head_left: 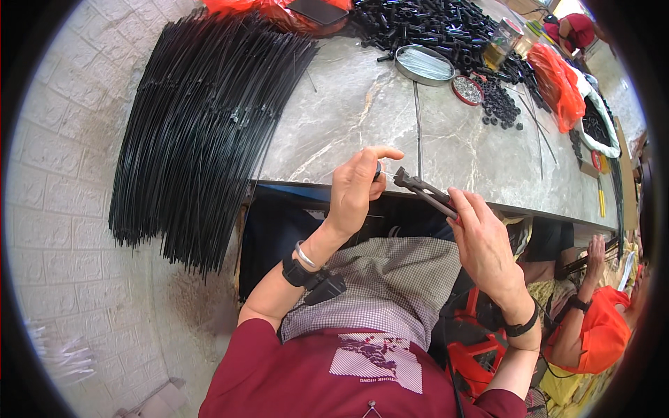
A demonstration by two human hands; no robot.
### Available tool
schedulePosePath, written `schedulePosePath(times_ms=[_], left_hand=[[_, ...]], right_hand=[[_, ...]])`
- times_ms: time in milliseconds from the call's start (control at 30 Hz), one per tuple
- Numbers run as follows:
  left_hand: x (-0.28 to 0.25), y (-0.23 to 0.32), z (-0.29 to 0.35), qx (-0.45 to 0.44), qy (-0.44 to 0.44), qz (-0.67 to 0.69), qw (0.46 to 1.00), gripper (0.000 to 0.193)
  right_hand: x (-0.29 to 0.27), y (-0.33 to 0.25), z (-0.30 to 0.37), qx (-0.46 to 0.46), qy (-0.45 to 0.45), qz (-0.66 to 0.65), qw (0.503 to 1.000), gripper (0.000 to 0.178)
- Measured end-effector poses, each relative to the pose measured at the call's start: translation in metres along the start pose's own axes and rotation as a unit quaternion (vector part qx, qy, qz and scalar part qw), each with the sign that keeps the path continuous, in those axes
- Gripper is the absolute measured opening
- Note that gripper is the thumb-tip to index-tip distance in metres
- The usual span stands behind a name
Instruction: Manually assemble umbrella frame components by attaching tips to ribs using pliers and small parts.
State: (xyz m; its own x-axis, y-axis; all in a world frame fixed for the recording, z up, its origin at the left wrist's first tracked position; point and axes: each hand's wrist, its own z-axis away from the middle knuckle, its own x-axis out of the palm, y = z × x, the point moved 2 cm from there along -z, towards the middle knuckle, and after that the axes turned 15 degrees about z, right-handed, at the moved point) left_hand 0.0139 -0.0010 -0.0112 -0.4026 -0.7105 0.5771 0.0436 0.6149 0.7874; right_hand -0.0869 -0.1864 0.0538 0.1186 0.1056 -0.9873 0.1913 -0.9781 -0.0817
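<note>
Black small part (pixel 377 169) is pinched in the left hand (pixel 353 187) grip, just before the grey marble desk (pixel 362 111) edge; the right hand (pixel 482 244) grip is closed around pliers (pixel 421 188) beside it.

- whitewashed brick wall (pixel 52 209) on the left
- long grey marbled stone desk (pixel 348 111) in bright light, running toward the upper right
- rough, speckled concrete floor (pixel 181 306) below the desk's edge
- red plastic stool (pixel 474 348) beneath
</note>
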Motion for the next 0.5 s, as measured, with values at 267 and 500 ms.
schedulePosePath(times_ms=[267, 500], left_hand=[[0.008, 0.007, 0.006, 0.009, 0.009, -0.064, 0.998, 0.042], [0.013, -0.003, 0.014, 0.01, 0.025, -0.047, 0.999, 0.045]], right_hand=[[-0.009, -0.006, -0.001, 0.0, 0.008, 0.052, 0.999, 0.042], [0.017, -0.013, 0.022, 0.151, -0.339, -0.466, 0.803, 0.048]])
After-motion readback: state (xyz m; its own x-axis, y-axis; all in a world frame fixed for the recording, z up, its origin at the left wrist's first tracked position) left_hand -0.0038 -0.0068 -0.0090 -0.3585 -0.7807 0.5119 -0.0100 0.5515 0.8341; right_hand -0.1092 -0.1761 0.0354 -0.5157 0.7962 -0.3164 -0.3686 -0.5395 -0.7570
